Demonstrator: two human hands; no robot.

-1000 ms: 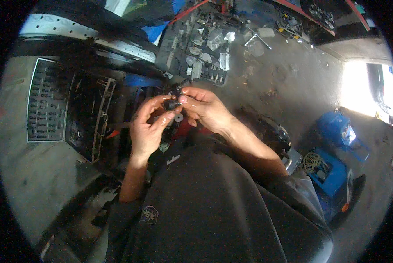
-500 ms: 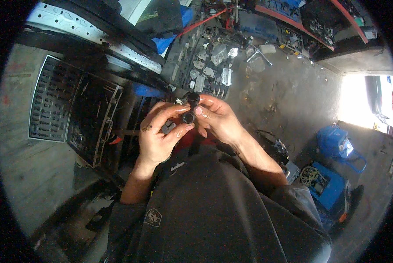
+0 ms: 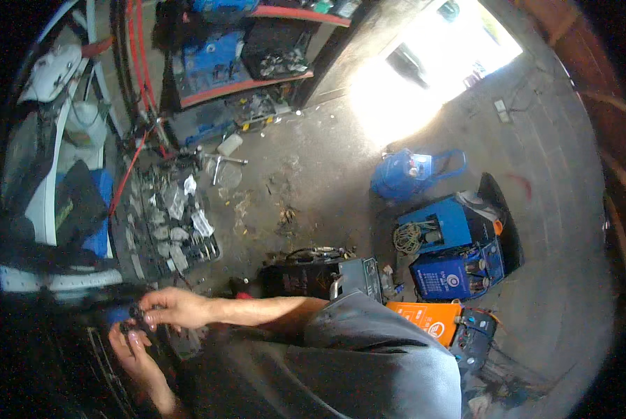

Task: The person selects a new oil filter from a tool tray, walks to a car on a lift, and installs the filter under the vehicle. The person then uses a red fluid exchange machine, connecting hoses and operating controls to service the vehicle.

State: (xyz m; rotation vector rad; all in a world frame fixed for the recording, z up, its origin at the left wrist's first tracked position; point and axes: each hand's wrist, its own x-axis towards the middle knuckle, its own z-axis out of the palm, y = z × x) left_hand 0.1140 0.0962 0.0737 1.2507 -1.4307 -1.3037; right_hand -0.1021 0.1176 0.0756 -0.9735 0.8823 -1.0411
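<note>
A small black part with round ends (image 3: 136, 315) is between my hands at the lower left. My right hand (image 3: 179, 307) pinches its upper end with bent fingers. Below it, my left hand (image 3: 137, 357) closes its thumb and fingertips on the lower end. Both hands are close together in front of my dark garment. The part's exact kind is too small to make out here.
Beyond my hands, a dark tray of tools and loose pieces (image 3: 180, 227) lies on the floor, near a metal wrench (image 3: 223, 166). Red-edged shelves (image 3: 246, 87) stand at the back. To the right are a blue container (image 3: 404, 174), a blue box with coiled rope (image 3: 444, 222) and an orange machine (image 3: 425, 320).
My view has swung to the right, so my hands now appear at the lower left. The open tool case on the left has left the picture. Both hands keep hold of the black part.
</note>
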